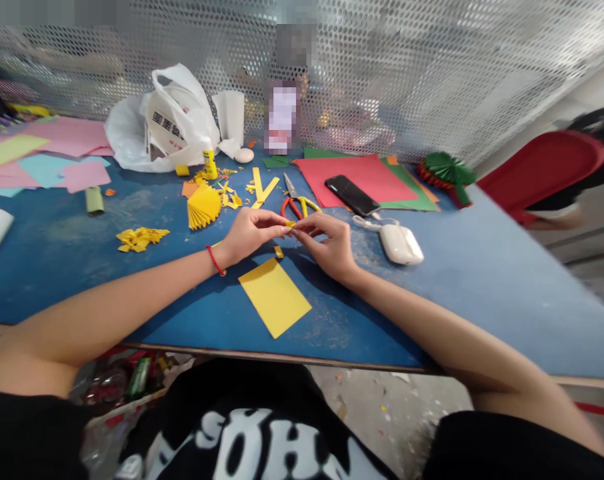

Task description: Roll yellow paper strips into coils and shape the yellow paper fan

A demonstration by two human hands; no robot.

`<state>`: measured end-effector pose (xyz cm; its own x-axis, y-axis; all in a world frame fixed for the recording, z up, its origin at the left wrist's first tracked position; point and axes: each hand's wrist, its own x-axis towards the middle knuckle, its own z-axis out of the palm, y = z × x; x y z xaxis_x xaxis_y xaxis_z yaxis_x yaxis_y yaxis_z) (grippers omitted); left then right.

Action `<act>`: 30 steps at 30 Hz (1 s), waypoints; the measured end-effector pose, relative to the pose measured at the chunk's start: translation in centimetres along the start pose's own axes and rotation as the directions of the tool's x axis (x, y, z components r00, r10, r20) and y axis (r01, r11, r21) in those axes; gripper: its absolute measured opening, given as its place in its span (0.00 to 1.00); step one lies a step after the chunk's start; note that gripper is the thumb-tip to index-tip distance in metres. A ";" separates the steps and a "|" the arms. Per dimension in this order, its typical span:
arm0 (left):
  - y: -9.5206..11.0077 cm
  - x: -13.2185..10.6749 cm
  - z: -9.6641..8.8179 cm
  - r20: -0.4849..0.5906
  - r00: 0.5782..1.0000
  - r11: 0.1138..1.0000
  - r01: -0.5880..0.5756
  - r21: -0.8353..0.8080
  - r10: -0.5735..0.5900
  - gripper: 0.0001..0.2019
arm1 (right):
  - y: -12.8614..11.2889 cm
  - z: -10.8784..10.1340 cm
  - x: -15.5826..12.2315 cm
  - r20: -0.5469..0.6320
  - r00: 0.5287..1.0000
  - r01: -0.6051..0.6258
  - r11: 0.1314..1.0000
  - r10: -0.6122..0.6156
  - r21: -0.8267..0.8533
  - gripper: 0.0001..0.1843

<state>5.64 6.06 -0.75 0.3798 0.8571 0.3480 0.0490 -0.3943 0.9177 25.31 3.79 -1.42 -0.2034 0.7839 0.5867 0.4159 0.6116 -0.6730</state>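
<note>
Between the fingertips of both hands is a small piece of yellow paper [291, 225], partly hidden by the fingers. My left hand [249, 233], with a red cord at the wrist, pinches it from the left. From the right, my right hand [329, 245] pinches the same piece. Just beyond my fingers lie scissors [295, 198] with red and yellow handles. A tiny yellow scrap [279, 252] and a yellow paper sheet [275, 298] rest on the blue table below my hands. Left of them are a pleated yellow paper fan [203, 207] and a pile of small folded yellow pieces [141, 239].
Behind are yellow strips [263, 189], a glue stick [209, 165] and a white plastic bag [162, 127]. To the right lie red paper [346, 175], a black phone [353, 195], a white earbud case [401, 244] and a green paper craft [447, 172]. A perforated metal screen [422, 73] stands behind.
</note>
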 end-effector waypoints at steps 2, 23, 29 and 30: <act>0.0 0.0 -0.1 0.011 1.000 1.000 0.003 0.024 -0.003 0.07 | 0.0 0.0 0.1 -0.008 1.000 -0.025 1.000 0.026 0.014 0.07; -0.3 0.0 -0.1 -0.011 1.000 0.997 -0.027 0.076 0.028 0.09 | 0.0 0.1 0.2 0.139 0.978 -0.178 0.972 0.157 0.155 0.11; 0.0 0.0 0.0 0.003 0.999 0.993 -0.038 0.112 0.038 0.11 | -0.3 -0.1 0.3 0.177 0.972 -0.192 0.958 0.155 0.213 0.10; 0.0 0.0 0.0 0.011 0.999 0.992 -0.034 0.118 0.033 0.11 | -0.3 -0.1 0.3 0.182 0.969 -0.206 0.951 0.165 0.233 0.10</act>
<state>5.67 6.03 -0.76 0.3911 0.8401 0.3757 0.1447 -0.4593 0.8764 25.21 3.85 -0.97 -0.2894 0.8805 0.3755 0.2309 0.4449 -0.8653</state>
